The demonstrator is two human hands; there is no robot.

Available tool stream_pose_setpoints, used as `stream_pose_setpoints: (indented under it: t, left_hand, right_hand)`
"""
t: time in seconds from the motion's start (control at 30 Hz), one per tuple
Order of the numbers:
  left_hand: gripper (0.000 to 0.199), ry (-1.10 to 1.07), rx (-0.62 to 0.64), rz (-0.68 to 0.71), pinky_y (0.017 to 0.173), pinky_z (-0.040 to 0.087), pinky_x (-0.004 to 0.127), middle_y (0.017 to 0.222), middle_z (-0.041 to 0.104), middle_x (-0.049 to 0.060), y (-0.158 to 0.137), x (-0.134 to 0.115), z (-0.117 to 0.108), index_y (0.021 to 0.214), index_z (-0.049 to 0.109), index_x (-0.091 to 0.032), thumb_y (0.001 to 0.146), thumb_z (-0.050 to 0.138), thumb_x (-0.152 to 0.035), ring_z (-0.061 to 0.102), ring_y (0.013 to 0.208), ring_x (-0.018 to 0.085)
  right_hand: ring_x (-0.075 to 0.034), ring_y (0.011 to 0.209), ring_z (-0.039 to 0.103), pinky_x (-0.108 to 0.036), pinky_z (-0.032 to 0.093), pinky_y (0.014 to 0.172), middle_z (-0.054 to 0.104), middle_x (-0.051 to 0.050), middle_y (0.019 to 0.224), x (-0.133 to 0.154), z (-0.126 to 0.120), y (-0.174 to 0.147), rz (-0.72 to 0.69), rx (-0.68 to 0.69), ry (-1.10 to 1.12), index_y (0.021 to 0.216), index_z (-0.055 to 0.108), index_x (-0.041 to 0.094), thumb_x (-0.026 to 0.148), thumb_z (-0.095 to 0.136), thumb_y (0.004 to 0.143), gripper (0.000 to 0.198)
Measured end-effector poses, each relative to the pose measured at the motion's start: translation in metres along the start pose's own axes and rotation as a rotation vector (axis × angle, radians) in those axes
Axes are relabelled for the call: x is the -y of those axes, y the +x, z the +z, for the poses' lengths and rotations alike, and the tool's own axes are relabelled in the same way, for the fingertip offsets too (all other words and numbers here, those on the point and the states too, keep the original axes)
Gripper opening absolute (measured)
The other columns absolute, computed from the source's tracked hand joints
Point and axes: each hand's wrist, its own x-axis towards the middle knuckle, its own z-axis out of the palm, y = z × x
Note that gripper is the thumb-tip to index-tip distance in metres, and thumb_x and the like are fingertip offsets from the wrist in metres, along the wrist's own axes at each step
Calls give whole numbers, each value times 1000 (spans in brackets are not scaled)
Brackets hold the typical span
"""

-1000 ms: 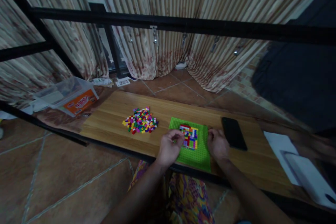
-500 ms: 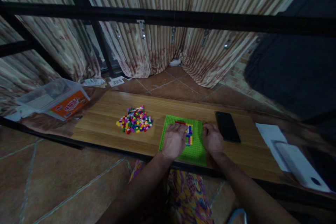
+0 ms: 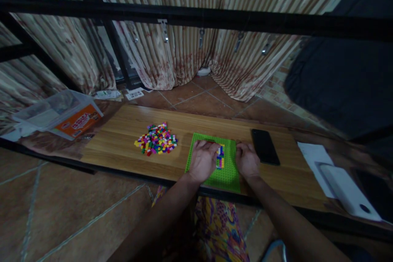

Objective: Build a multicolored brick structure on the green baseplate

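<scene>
A green studded baseplate (image 3: 225,182) lies on the wooden board, with a small block of coloured toy bricks (image 3: 220,159) standing on it. Over the left part of these bricks is my left hand (image 3: 202,159), its fingers drawn together in a pinch at the bricks. Whatever is between those fingertips is too small and covered to make out. My right hand (image 3: 247,161) is curled closed at the right edge of the baseplate, its fingertips against that edge. To the left, a loose pile of small multicoloured bricks (image 3: 158,139) rests on the board.
A black phone (image 3: 265,146) lies right of my right hand. Farther right are a white paper (image 3: 313,159) and a white device (image 3: 350,192). A clear plastic box (image 3: 61,110) with an orange label stands at far left. A dark metal bar (image 3: 196,14) crosses beyond the board.
The whole view has shifted slightly. My left hand's fingers have moved a little over the bricks and cover the red strip more. My right hand stays at the baseplate's edge.
</scene>
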Motion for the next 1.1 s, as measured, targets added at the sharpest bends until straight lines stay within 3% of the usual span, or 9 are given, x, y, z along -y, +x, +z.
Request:
stream_pose_setpoints:
  t: [0.33, 0.53, 0.87, 1.1]
  left_hand:
    - [35, -156, -147, -92, 101, 41, 41, 118, 62, 7, -7, 5, 12, 115, 60, -21, 81, 59, -13, 53, 112, 24]
    - [42, -282, -223, -221, 107, 40, 44, 129, 54, 10, -6, 6, 13, 121, 56, -20, 80, 61, -16, 47, 123, 25]
    - [37, -338, -177, -339, 106, 41, 40, 123, 58, 11, 5, 3, 18, 119, 56, -17, 84, 61, -22, 51, 118, 25]
    - [33, -342, -158, -323, 104, 42, 42, 117, 61, 13, 6, -2, 14, 116, 61, -10, 83, 58, -15, 52, 112, 28]
  right_hand:
    - [-14, 71, 50, -25, 36, 64, 58, -4, 85, 1, -1, -1, -13, -3, 0, 89, 66, 18, 20, 44, 88, 22]
    - [-14, 72, 50, -26, 36, 64, 58, -4, 85, -1, 0, -1, -19, 5, -21, 89, 66, 17, 20, 44, 88, 23]
    - [-14, 73, 51, -25, 36, 66, 58, -4, 87, -1, 0, -1, -9, -4, -11, 89, 65, 18, 20, 44, 88, 21]
    - [-15, 74, 51, -27, 36, 68, 59, -6, 90, 0, -4, -1, -5, 71, -25, 93, 64, 17, 21, 40, 91, 25]
